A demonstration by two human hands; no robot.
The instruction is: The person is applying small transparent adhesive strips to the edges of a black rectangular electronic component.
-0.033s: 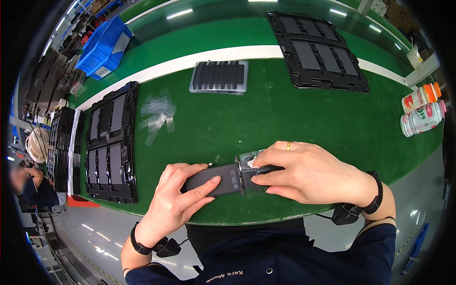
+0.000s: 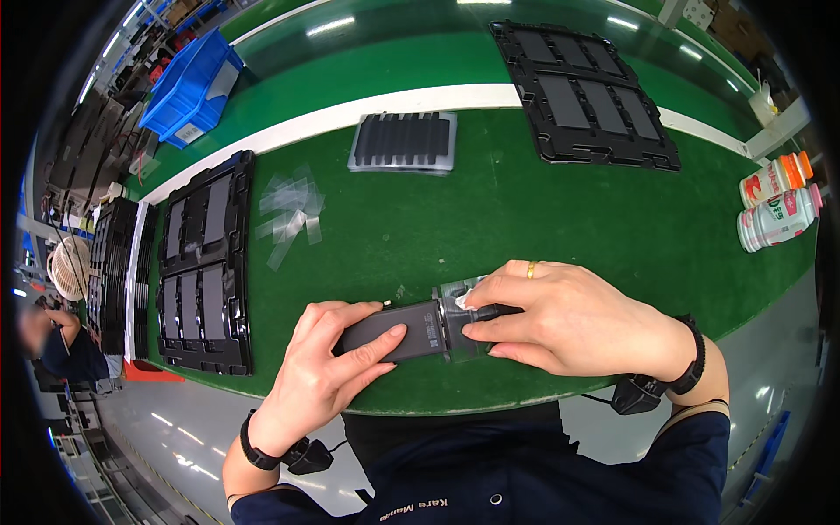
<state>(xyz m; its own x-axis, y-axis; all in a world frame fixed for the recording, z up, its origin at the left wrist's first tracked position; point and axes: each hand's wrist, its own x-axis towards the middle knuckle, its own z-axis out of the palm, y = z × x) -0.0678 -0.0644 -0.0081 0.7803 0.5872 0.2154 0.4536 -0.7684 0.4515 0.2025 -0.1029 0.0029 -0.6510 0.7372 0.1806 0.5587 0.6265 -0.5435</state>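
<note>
In the head view, a flat dark rectangular battery pack (image 2: 398,331) is held at the near edge of the green mat (image 2: 525,219): the left hand (image 2: 328,367) is closed on its left end, and the right hand (image 2: 560,319) is pinched narrowly on a clear film wrapper (image 2: 457,297) at its right end. The pack is judged rigid, smooth-skinned, fairly light and puncture-sensitive, best gripped by its long edges, while the film is thin and limp. Left of the pack lies a black moulded tray (image 2: 206,271); loose clear film strips (image 2: 289,210) lie beyond it.
</note>
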